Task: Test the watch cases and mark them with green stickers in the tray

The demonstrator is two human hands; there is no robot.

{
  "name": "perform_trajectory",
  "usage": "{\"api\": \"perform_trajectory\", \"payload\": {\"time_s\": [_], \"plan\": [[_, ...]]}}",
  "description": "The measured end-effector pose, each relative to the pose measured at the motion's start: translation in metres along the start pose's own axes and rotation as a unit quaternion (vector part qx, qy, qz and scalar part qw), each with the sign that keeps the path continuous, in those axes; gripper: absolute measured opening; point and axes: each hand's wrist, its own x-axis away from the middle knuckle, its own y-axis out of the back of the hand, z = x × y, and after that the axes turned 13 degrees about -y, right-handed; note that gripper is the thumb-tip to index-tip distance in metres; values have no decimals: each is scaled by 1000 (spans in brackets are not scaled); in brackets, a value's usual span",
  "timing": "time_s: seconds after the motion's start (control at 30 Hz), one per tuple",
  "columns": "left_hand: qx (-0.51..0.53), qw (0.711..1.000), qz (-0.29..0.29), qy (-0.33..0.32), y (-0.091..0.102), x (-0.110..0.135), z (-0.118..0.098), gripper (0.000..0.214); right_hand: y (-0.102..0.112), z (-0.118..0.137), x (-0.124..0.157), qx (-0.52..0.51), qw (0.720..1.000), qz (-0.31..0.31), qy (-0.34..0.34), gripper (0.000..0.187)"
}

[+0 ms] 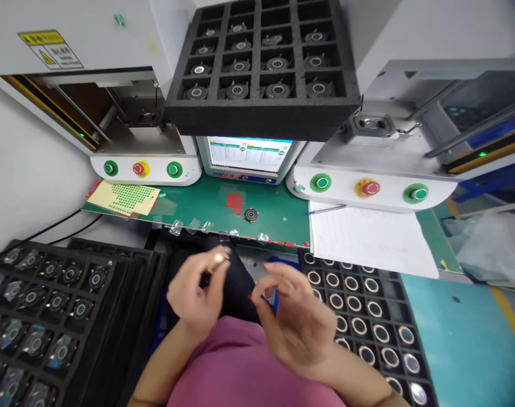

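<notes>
My left hand [198, 291] is closed around a small gold-edged watch part [218, 260], blurred and mostly covered by the fingers. To its right, my right hand [297, 316] has thumb and fingers curled together in a pinch. Small red spots show at its fingertips, and I cannot make out what, if anything, it grips. Both hands are over my lap, in front of the green bench [189, 203]. Beyond them on the bench lies a round black watch back [251, 215], beside a sheet of red stickers [234, 203].
Black foam trays of watch bodies [81, 308] stand at left; a tray of gold-ringed discs [359, 326] is at right. Another foam tray [261, 118] sits above the monitor [244, 155], between two button-fronted machines. Papers [367, 237], a pen [327, 210] and a yellow sticker sheet [124, 198] lie on the bench.
</notes>
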Motion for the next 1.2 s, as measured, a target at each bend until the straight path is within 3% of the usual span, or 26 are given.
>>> {"api": "perform_trajectory", "payload": {"time_s": [0.07,0.13,0.17,0.23,0.33,0.4,0.87,1.2], "plan": [[-10,988,-110,111,-1,-2,13,8,10,-18,-1,28,1000,-2,-7,70],[48,966,-145,210,2,-2,26,10,27,-50,-8,91,993,-48,-49,57],[91,955,-130,251,4,-2,31,14,37,-70,-13,123,986,-75,-85,49],[168,930,-76,318,8,2,38,19,55,-111,-23,185,969,-61,-154,43],[213,898,-22,385,11,12,41,24,69,-158,-30,216,960,-11,-181,35],[216,885,1,412,13,20,41,27,67,-175,-28,223,957,24,-185,33],[228,845,120,468,18,35,40,26,41,-199,-37,230,942,189,-154,52],[234,840,120,476,18,39,41,27,40,-199,-46,215,934,249,-141,56]]}}
